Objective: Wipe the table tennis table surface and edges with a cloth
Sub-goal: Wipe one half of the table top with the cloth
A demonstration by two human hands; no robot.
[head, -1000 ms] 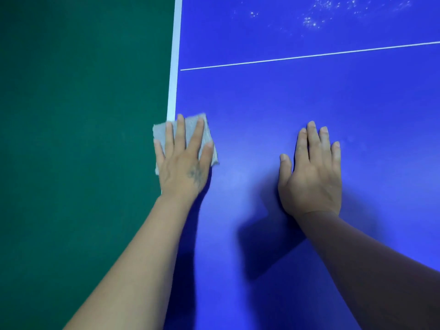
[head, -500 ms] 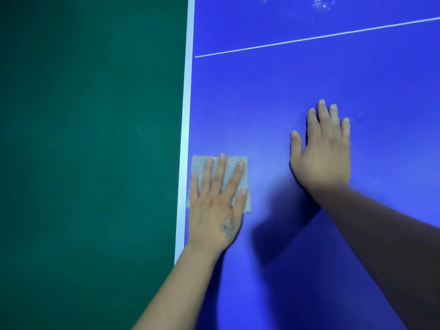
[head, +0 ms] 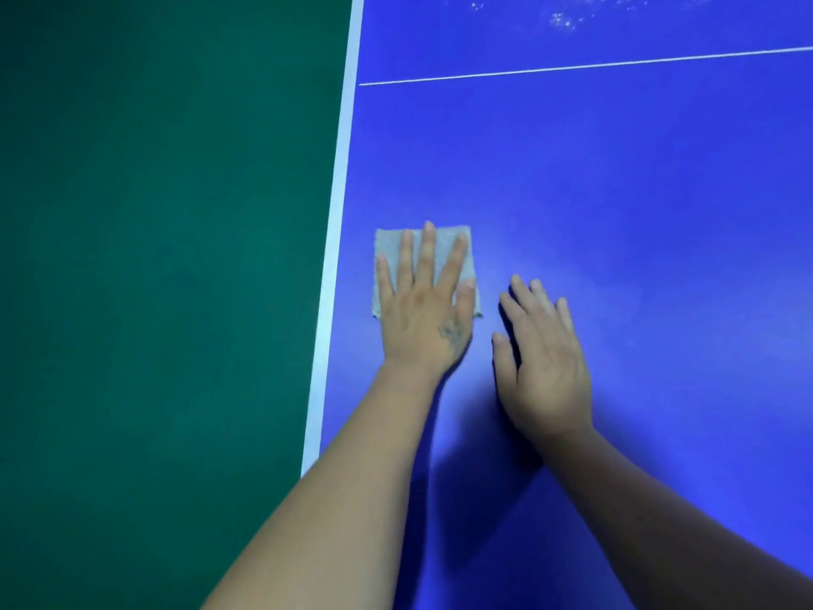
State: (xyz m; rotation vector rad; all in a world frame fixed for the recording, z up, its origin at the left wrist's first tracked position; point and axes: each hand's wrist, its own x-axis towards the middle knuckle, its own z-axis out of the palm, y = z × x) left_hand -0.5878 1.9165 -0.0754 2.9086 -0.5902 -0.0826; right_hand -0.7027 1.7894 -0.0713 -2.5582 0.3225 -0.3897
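The grey cloth (head: 424,268) is lying flat on the blue table (head: 616,191), just inside its white edge line (head: 334,239). The left hand (head: 424,310) is pressing on it with straight, spread fingers. The right hand (head: 543,358) is resting flat beside it, holding nothing.

Your bench (head: 616,213) is deep blue, edged by a white stripe (head: 335,231) and crossed by a thin white line (head: 572,67) — the cloth (head: 387,253) pale grey, the floor (head: 154,257) dark green.
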